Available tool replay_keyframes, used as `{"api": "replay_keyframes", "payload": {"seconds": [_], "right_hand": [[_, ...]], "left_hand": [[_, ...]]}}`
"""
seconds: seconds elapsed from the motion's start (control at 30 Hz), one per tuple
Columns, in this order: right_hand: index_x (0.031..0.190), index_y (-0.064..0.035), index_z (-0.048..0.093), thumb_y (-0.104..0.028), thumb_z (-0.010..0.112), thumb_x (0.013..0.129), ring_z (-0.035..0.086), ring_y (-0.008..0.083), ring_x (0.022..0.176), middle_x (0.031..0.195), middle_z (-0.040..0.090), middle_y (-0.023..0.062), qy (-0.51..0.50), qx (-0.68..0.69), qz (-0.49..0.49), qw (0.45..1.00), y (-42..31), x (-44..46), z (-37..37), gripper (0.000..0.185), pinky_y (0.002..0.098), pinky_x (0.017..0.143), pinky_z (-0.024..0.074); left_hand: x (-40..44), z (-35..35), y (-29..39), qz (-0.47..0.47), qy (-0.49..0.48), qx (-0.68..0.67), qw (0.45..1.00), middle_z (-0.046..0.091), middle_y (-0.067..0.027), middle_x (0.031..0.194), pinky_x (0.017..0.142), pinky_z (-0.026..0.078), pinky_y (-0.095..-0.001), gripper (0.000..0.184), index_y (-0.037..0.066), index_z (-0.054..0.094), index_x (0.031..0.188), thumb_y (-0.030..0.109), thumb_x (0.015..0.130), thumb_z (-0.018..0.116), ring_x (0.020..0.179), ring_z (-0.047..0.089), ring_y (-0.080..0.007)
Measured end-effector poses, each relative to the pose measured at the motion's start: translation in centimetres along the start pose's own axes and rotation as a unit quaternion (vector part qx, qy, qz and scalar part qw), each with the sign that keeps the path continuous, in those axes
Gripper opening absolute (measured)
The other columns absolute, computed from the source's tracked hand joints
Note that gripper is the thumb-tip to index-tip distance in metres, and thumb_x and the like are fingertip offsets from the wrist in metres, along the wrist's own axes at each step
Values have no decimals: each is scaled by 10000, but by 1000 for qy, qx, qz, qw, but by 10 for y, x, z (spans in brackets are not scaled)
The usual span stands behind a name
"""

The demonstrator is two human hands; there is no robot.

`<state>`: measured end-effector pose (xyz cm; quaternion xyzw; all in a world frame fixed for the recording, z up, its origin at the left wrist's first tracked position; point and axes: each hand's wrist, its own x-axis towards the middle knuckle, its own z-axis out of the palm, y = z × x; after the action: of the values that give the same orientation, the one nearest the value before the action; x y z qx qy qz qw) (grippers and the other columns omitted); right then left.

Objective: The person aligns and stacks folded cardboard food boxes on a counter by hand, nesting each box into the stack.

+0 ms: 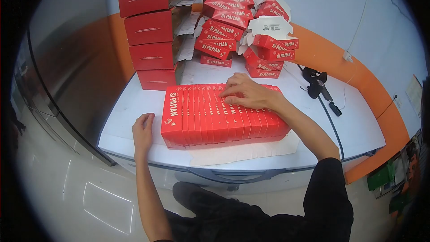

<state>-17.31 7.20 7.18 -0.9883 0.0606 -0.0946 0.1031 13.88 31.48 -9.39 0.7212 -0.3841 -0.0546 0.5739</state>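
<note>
A long row of red cartons (210, 112) printed "SI PAMAN" lies packed face against face on the white table. My right hand (248, 93) rests over the top of this row with bent fingers, and its fingertips touch the cartons near the middle. My left hand (143, 130) hovers just beside the row's left end, fingers loosely curved and holding nothing. A small gap separates it from the nearest carton. Under the row's front edge sticks out a white sheet with a jagged edge (244, 153).
Larger red boxes (149, 30) are stacked at the back left. Several small "SI PAMAN" boxes (219, 31) with open white flaps pile up behind the row. A black device with a cable (318, 85) lies at the right. An orange-and-blue wall (329, 58) stands behind the table.
</note>
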Motion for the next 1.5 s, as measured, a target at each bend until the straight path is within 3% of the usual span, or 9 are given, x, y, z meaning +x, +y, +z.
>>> {"api": "replay_keyframes", "payload": {"seconds": [0.27, 0.47, 0.57, 0.67, 0.87, 1.07, 1.17, 1.27, 1.5], "right_hand": [[1156, -95, 772, -459, 619, 1019, 392, 304, 1439, 1334, 625, 48, 19, -15, -42, 999, -3, 7, 7, 418, 482, 1204, 300], [1304, -97, 702, -486, 641, 997, 463, 297, 1332, 1323, 629, 85, -15, 7, 3, 1000, -9, 20, 5, 499, 450, 1163, 336], [1336, -96, 698, -506, 635, 1001, 474, 287, 1294, 1315, 623, 93, -29, -11, -42, 999, -16, 23, 1, 534, 434, 1131, 364], [1333, -93, 710, -526, 631, 1001, 453, 288, 1331, 1340, 611, 92, -70, -14, 26, 997, -30, 24, 4, 550, 434, 1143, 368], [1272, -79, 744, -539, 647, 988, 423, 292, 1385, 1398, 612, 102, -6, -44, -64, 997, -24, 36, 14, 549, 432, 1187, 347], [1216, -77, 762, -562, 661, 970, 473, 274, 1309, 1233, 698, 119, -38, -26, -52, 998, -32, 51, 10, 553, 452, 1144, 364], [1174, -72, 768, -575, 671, 959, 481, 273, 1284, 1253, 677, 121, -11, -18, -80, 997, -38, 52, 15, 556, 456, 1128, 363], [1145, -69, 769, -570, 687, 952, 469, 286, 1305, 1273, 660, 118, -34, 6, -18, 999, -36, 53, 22, 543, 458, 1149, 349], [1177, -90, 753, -551, 712, 941, 428, 322, 1385, 1369, 617, 99, -2, 17, -66, 998, -28, 63, 33, 520, 485, 1194, 320]], "left_hand": [[1, 1, -4, -1, 3, -9, 1000, 746, -207, 1147, 961, 514, -387, 341, -34, 741, 1150, 255, 1032, 602, 1062, 700, -302], [1, 2, -5, 3, 5, -19, 1000, 752, -207, 1125, 949, 516, -381, 346, -42, 739, 1146, 256, 1031, 607, 1041, 704, -298], [1, 1, -4, 4, 6, -15, 1000, 755, -206, 1117, 947, 517, -380, 346, -42, 740, 1147, 257, 1030, 609, 1039, 707, -296], [1, 1, -4, 7, 4, -11, 1000, 758, -204, 1108, 945, 518, -378, 343, -40, 741, 1147, 255, 1031, 608, 1035, 710, -296], [2, 1, -7, 9, 8, -24, 1000, 763, -196, 1095, 945, 521, -373, 333, -36, 744, 1143, 248, 1034, 608, 1023, 714, -285], [0, 0, -3, 5, 11, -28, 1000, 766, -185, 1089, 937, 525, -369, 330, -37, 744, 1138, 247, 1036, 610, 1019, 714, -267], [-1, -1, -1, 5, 10, -34, 999, 767, -178, 1083, 937, 526, -365, 325, -35, 744, 1137, 243, 1038, 610, 1016, 711, -256], [0, 0, -4, 5, 9, -40, 999, 768, -171, 1076, 937, 527, -362, 322, -35, 743, 1138, 241, 1040, 609, 1015, 709, -247], [-2, -2, 2, -1, 9, -46, 999, 768, -165, 1066, 938, 527, -356, 329, -41, 741, 1140, 244, 1046, 606, 1012, 709, -240]]}}
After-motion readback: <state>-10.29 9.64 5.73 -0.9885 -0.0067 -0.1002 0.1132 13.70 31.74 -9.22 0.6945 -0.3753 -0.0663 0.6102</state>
